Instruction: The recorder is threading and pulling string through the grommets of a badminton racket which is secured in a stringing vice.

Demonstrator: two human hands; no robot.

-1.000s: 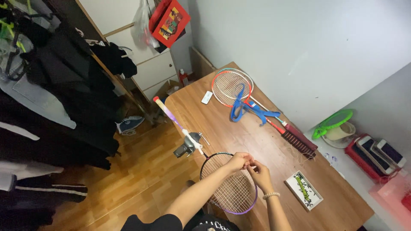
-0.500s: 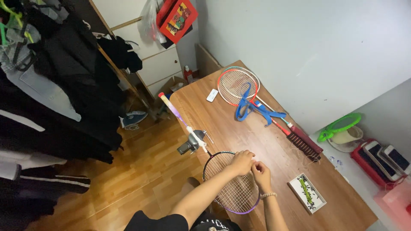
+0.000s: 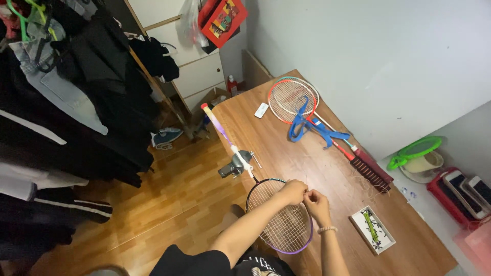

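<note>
At the table's (image 3: 327,168) near left edge, both hands, left (image 3: 292,191) and right (image 3: 317,203), pinched narrow on a string over the vise-clamped badminton racket (image 3: 280,221), mid-stringing; next, seemingly, pulling taut.

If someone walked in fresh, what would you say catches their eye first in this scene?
Most striking are the two hands, left hand and right hand, pinched together over the strings of a dark racket held in a small vise at the near edge of the wooden table. Farther back lie red-framed rackets under a blue strap, by the wall.
</note>
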